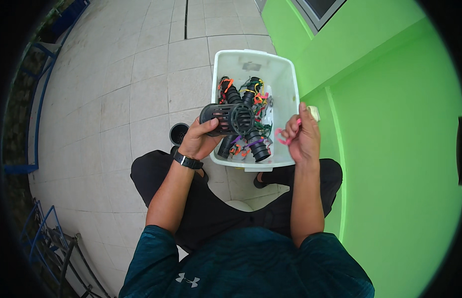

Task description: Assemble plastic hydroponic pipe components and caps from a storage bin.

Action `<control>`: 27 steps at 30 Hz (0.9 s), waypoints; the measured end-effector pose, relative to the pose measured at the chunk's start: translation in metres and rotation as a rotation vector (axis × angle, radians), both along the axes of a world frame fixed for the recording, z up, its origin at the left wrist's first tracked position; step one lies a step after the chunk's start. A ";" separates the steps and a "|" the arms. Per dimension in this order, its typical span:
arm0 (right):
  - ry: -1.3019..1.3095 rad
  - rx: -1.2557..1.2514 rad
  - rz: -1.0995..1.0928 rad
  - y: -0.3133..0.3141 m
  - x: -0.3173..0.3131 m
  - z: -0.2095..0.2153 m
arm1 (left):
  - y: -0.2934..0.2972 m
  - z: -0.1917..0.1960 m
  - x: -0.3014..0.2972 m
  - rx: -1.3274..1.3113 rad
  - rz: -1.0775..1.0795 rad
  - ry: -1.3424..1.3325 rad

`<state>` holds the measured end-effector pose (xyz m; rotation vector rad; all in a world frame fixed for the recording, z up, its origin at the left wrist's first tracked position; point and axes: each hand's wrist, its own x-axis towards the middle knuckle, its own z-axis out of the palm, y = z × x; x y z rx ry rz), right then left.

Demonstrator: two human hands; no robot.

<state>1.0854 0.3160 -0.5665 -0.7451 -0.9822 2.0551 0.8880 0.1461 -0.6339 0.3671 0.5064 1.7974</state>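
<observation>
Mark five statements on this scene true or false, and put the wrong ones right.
1. The left hand holds a black slotted cup over the white bin. True.
2. The right hand is empty. False: it holds a pink strip.
3. Black ribbed pieces and coloured strips lie inside the bin. True.
4. The watch is on the right wrist. False: the black watch is on the left wrist.
5. The wall to the person's right is blue. False: the wall is bright green.
</observation>
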 end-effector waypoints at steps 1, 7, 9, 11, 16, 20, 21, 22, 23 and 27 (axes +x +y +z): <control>0.011 -0.147 0.079 -0.009 -0.001 0.007 | -0.002 0.001 0.003 0.008 0.002 0.003; 0.093 -0.306 0.170 -0.054 0.012 0.020 | -0.011 0.008 0.019 -0.058 -0.016 0.018; -0.021 -0.215 0.173 -0.064 0.017 0.028 | -0.015 0.010 0.021 -0.055 -0.012 0.017; -0.010 -0.137 0.163 -0.073 0.016 0.028 | -0.019 0.013 0.021 -0.052 -0.010 0.017; -0.288 0.170 0.219 -0.080 0.016 0.035 | -0.026 0.015 0.023 -0.038 -0.013 0.048; -0.423 0.388 0.395 -0.079 0.021 0.041 | -0.031 0.018 0.024 -0.030 -0.012 0.043; -0.425 0.389 0.400 -0.077 0.021 0.043 | -0.033 0.020 0.024 -0.032 -0.011 0.047; -0.411 0.393 0.413 -0.075 0.023 0.046 | -0.033 0.023 0.025 -0.032 -0.012 0.057; -0.397 0.397 0.426 -0.075 0.024 0.047 | -0.034 0.023 0.025 -0.030 -0.010 0.059; -0.391 0.509 0.378 -0.077 0.025 0.048 | -0.036 0.022 0.026 -0.024 -0.032 0.053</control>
